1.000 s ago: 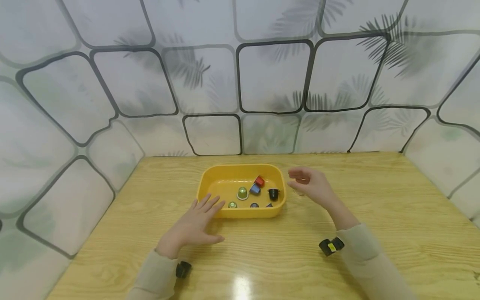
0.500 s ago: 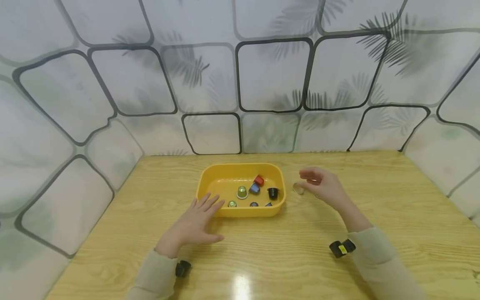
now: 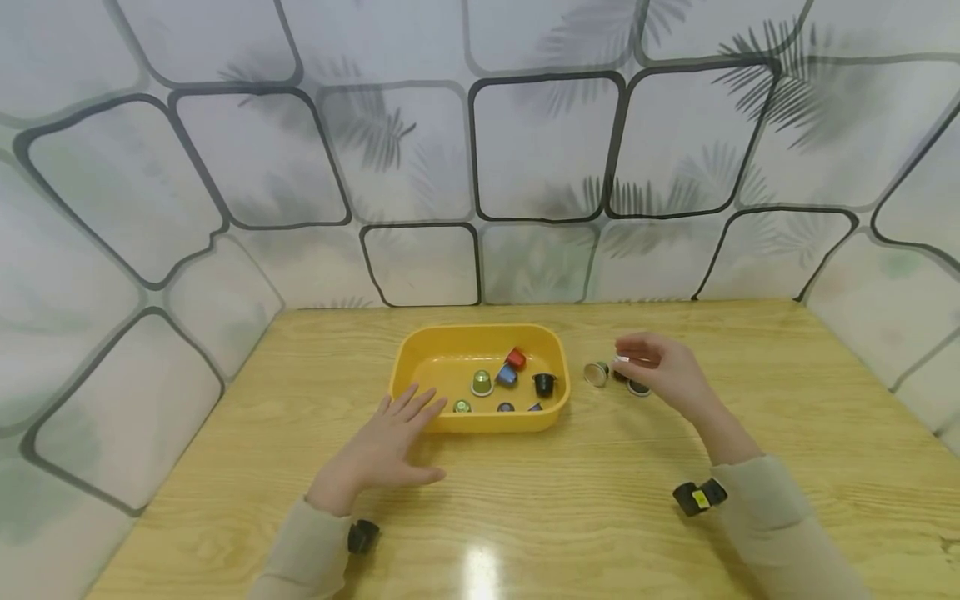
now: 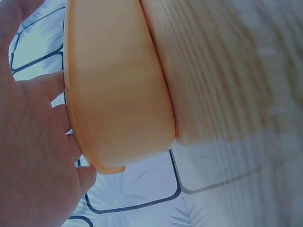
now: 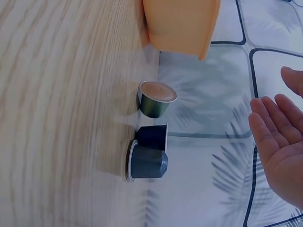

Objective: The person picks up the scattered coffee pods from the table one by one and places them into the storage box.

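My left hand (image 3: 386, 450) rests with spread, straight fingers on the near left rim of a yellow tray (image 3: 480, 423); in the left wrist view its fingertips (image 4: 71, 142) touch that rim. Inside lie coffee capsules, among them a green one (image 3: 482, 382), a blue one (image 3: 507, 375), a red one (image 3: 516, 359) and a black one (image 3: 544, 384). Right of the tray, my right hand (image 3: 667, 371) hovers above the table, its fingers relaxed and holding nothing. Near it lie a green capsule (image 5: 154, 108), a dark blue capsule (image 5: 152, 137) and a dark grey capsule (image 5: 147, 161).
The wooden table (image 3: 540, 517) runs up to a patterned cloth wall (image 3: 547, 150) at the back and sides. A black wrist device (image 3: 699, 497) sits at the right sleeve and another black device (image 3: 363, 537) at the left.
My right hand has moved right, away from the tray, and the loose capsules beside it have come into view. The left hand has stayed on the rim.
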The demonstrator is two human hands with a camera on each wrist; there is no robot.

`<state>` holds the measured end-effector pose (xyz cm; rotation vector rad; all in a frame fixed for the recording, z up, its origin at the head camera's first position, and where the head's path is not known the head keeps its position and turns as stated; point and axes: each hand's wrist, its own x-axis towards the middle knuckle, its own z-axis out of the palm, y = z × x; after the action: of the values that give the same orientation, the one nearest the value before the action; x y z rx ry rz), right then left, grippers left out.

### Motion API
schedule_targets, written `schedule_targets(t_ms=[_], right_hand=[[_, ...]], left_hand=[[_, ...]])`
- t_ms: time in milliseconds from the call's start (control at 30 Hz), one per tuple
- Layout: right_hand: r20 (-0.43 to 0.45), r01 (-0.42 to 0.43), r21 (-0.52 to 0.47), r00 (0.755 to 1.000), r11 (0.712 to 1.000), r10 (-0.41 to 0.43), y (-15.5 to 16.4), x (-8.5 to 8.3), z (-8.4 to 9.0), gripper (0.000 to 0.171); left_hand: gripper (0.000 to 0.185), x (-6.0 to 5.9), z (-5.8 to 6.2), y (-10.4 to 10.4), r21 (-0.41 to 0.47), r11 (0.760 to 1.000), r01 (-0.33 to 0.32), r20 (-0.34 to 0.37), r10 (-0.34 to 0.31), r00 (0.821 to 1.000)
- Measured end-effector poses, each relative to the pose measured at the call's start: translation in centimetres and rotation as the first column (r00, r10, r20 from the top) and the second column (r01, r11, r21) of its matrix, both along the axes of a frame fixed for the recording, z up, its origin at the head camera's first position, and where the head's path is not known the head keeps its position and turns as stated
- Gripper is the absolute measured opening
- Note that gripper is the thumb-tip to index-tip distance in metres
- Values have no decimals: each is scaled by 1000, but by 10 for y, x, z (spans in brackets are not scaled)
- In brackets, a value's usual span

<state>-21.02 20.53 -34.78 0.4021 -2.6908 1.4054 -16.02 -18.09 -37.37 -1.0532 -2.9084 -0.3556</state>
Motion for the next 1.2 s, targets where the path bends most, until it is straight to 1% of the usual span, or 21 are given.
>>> schedule_targets(t_ms=[233,400,667,967,1100,1200], right_hand=[[11,37,17,999,999,-37,9,-4,-5,43],[13,37,53,999,998,-38,17,-8,-11,44],[51,50,134,997,990,-57,22,-17,-15,47],[81,38,207,995,978,-56,27,-26,-24,48],[93,25,233,994,972,-48,28,-28,-26,48],[107,16,255,993,967,-44,28,-30,-26,48]], left_hand=[[87,0,0,0,4,1000,1,8,-1,1000],[87,0,-1,0,3,1000,2,15,-2,1000],[88,0,0,0,0,1000,-8,22,8,1000],[88,-1,-3,-2,12,1000,7,3,-7,1000],[88,-1,-4,-2,21,1000,13,-12,-13,1000],[88,-2,-3,-2,28,1000,12,-7,-11,1000]])
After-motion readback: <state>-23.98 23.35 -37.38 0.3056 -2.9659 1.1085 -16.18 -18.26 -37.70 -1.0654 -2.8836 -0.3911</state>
